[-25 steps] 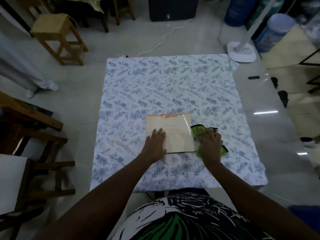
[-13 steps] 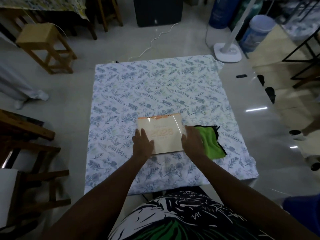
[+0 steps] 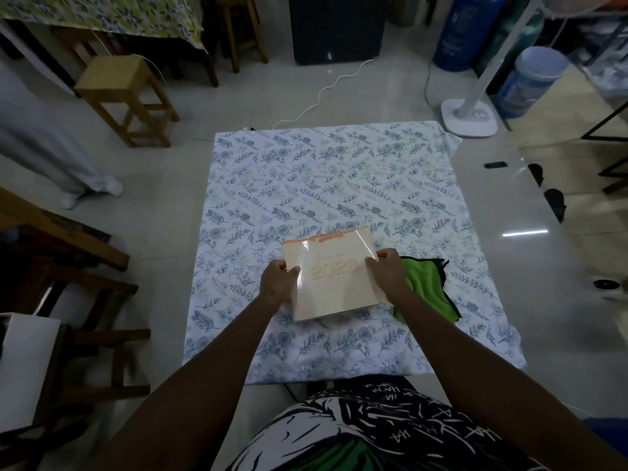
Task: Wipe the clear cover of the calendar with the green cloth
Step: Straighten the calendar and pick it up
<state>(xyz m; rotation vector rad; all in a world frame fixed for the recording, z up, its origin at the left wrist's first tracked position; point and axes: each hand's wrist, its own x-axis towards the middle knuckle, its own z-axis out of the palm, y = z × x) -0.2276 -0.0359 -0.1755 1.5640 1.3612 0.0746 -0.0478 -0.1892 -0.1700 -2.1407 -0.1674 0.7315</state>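
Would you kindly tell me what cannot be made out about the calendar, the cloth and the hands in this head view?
- Cream calendar with clear cover: small print above "2023" is too faint to read; glare hides any smears.
- Green cloth with black edging: its left part is hidden behind the right hand.
- Left hand: fingertips are hidden under the calendar's edge.
- Whether the calendar's near edge touches the floral tablecloth.

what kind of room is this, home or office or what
Probably a lived-in home room or small workspace, not an office: a floral tablecloth covers the table, a wooden stool stands on the tiled floor, and a standing fan's base sits beside big blue water jugs.
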